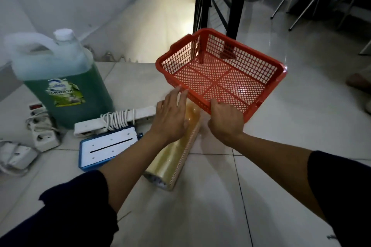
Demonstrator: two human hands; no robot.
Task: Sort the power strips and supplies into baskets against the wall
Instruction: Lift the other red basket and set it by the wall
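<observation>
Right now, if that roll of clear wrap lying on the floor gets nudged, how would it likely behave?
The clear wrap roll lies on its side on glossy tile, so a sideways nudge would probably set it rolling. Its shiny film looks slippery to grip. The left hand hovers above its far end, while the right hand grips the red basket, so nothing seems to steady it.

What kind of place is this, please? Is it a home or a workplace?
Probably a workplace or canteen back area, though I cannot be sure: glossy white floor tiles, metal chair legs beside a black table frame, and a bulk jug of green dishwash liquid standing on the floor.
</observation>
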